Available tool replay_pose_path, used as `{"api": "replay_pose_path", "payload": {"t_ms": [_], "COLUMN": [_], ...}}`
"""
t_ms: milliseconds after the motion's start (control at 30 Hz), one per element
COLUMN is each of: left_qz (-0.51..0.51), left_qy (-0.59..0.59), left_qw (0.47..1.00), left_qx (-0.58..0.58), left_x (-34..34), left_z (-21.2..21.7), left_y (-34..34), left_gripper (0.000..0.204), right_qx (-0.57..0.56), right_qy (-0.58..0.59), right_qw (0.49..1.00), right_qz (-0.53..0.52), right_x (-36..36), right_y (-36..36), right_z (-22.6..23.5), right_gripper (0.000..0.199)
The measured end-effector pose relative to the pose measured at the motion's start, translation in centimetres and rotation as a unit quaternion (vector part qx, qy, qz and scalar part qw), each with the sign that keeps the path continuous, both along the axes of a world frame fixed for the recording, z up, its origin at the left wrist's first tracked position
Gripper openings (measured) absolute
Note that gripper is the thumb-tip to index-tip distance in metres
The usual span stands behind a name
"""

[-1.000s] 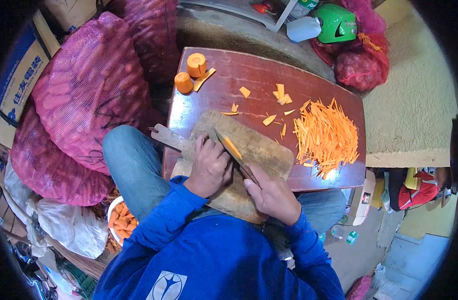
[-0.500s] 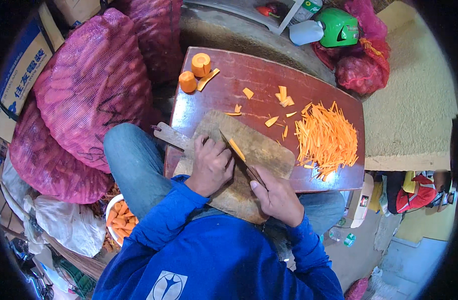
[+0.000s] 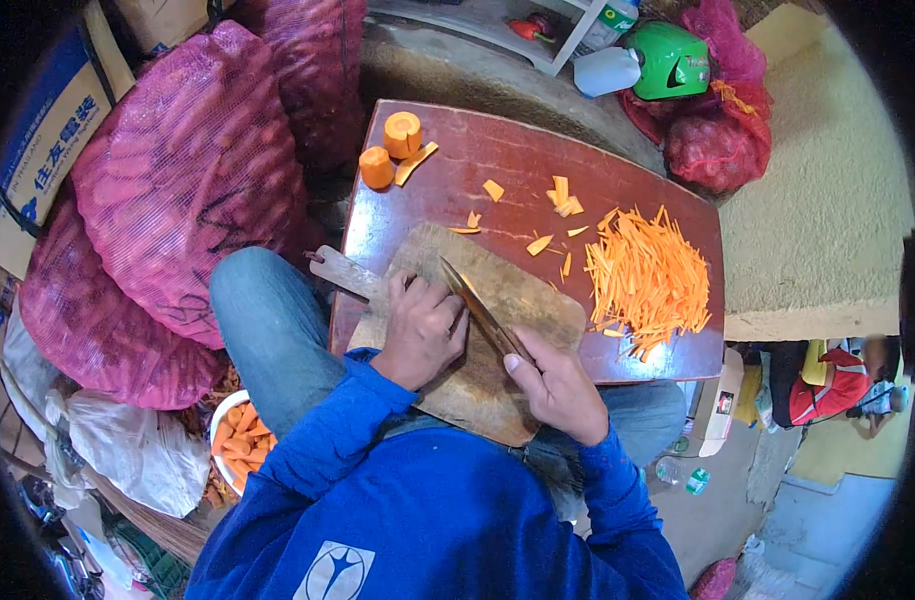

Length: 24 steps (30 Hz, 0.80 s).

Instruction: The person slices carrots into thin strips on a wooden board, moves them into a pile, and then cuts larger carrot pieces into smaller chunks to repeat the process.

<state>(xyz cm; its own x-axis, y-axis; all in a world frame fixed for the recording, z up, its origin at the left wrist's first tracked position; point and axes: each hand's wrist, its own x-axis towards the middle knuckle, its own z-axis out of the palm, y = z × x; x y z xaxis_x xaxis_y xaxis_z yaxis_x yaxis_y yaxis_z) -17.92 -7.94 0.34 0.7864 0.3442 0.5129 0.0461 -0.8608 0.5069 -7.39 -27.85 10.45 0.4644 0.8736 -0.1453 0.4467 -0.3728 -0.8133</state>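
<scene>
My right hand (image 3: 555, 385) grips the handle of a long knife (image 3: 475, 304), its blade lying across a wooden cutting board (image 3: 522, 305) on a dark red table (image 3: 517, 160). My left hand (image 3: 422, 328) rests curled on the board beside the blade, pressing down on something; what lies under its fingers is hidden. A heap of thin carrot strips (image 3: 647, 275) sits at the table's right. Two carrot chunks (image 3: 389, 150) stand at the far left corner. Small carrot scraps (image 3: 560, 200) are scattered mid-table.
Big red mesh sacks (image 3: 187, 170) crowd the left side. A white bowl of carrot pieces (image 3: 235, 440) sits by my left knee. A green helmet (image 3: 672, 60) and a white plastic jug (image 3: 607, 70) lie beyond the table. More red sacks (image 3: 717, 150) sit far right.
The orange carrot slice seen on the board by the blade earlier no longer shows. Both hands stay on the board, the knife shifting slightly.
</scene>
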Motion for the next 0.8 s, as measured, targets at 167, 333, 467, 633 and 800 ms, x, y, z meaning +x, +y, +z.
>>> {"api": "replay_pose_path", "payload": {"t_ms": [167,333,467,633,800], "left_qz": [-0.002,-0.002,0.001,-0.006,-0.002], "left_qy": [-0.008,-0.003,0.002,0.009,0.001], "left_qw": [1.000,1.000,1.000,1.000,1.000], "left_qx": [-0.011,-0.001,0.016,0.003,0.011], "left_x": [-0.1,-0.1,0.0,-0.1,-0.1], "left_z": [0.3,0.0,-0.1,-0.2,-0.2], "left_y": [0.1,0.1,0.1,0.2,0.3], "left_gripper": [0.012,0.016,0.016,0.015,0.020], "right_qx": [-0.017,-0.025,-0.002,-0.019,-0.031], "right_qy": [-0.007,0.014,0.014,0.006,0.007], "right_qw": [1.000,1.000,1.000,1.000,0.999], "right_qz": [0.002,-0.005,-0.015,-0.003,0.000], "right_x": [0.0,-0.1,-0.3,-0.3,-0.4], "right_y": [0.0,0.0,-0.4,-0.7,-0.4], "right_z": [-0.4,-0.6,-0.3,-0.6,0.3], "right_gripper": [0.043,0.043,0.044,0.045,0.046]}}
